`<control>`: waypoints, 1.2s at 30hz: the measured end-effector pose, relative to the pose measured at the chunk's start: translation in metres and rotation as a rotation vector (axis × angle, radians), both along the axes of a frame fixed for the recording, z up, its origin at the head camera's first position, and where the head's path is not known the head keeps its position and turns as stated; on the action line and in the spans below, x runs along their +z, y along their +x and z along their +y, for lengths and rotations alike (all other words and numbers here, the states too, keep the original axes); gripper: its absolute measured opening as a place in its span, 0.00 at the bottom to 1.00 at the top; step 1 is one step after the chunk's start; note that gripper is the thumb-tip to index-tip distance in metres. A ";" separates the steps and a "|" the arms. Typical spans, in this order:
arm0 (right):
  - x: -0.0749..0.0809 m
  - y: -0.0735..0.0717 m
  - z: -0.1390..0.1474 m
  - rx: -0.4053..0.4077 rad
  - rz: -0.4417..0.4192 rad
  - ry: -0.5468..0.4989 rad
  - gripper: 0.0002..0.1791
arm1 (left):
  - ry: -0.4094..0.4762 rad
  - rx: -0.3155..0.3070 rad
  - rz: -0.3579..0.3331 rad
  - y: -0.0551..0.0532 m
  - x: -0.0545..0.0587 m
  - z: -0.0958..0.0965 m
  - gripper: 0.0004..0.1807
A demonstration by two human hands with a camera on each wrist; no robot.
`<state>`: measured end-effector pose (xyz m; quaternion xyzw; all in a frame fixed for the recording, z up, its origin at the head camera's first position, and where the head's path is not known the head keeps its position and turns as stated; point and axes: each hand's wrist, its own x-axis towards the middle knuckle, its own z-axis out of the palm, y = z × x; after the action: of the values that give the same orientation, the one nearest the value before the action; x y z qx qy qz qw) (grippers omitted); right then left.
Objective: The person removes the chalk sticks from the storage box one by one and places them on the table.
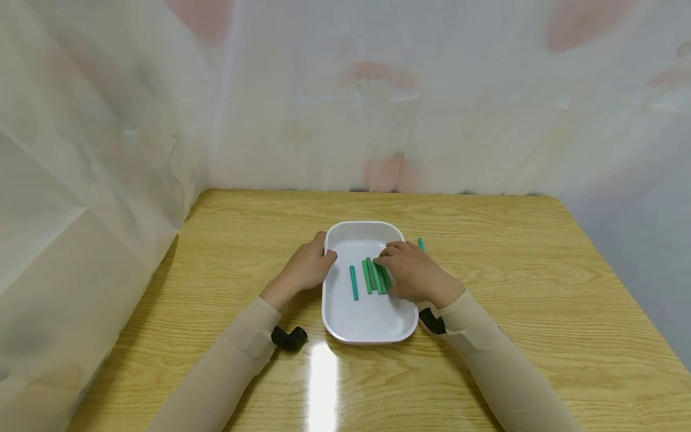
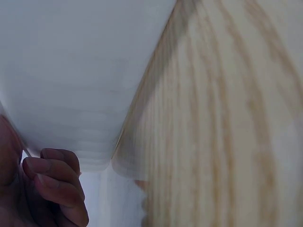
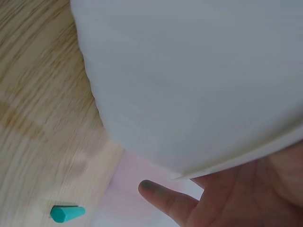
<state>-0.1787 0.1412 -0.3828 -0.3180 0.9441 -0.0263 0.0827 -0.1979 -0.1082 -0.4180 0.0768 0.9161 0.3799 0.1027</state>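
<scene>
A white tray (image 1: 361, 324) stands on the table. My left hand (image 1: 306, 264) grips its left rim, thumb over the edge and fingers curled on the outside, as the left wrist view also shows. Inside lie several green sticks (image 1: 367, 277), chalk-like, side by side; one teal stick (image 1: 353, 283) lies apart to their left. My right hand (image 1: 412, 273) reaches over the right rim, fingertips touching the right end of the row. Whether it pinches a stick is hidden. In the right wrist view one finger (image 3: 165, 198) with a darkened tip extends outside the tray.
Beyond the tray's right side another teal stick (image 3: 67, 213) lies on the wooden table (image 1: 540, 270). Pale patterned sheeting (image 1: 302, 120) hangs at the back and the left. A black wrist mount (image 1: 289, 339) sits by the left sleeve.
</scene>
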 end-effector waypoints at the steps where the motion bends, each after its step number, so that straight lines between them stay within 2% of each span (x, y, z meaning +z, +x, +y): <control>1: 0.000 0.000 0.000 0.001 0.001 0.000 0.35 | 0.001 0.000 -0.001 0.000 0.000 0.000 0.28; 16: 0.001 0.001 0.001 0.007 0.008 0.002 0.34 | -0.006 0.002 0.003 0.000 -0.001 -0.001 0.28; 36: 0.012 0.003 0.004 0.016 0.026 -0.110 0.34 | -0.019 0.018 -0.007 0.001 0.002 0.000 0.29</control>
<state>-0.1761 0.1449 -0.3711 -0.3301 0.9396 -0.0733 0.0530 -0.1969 -0.1086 -0.4165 0.0660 0.9200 0.3722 0.1034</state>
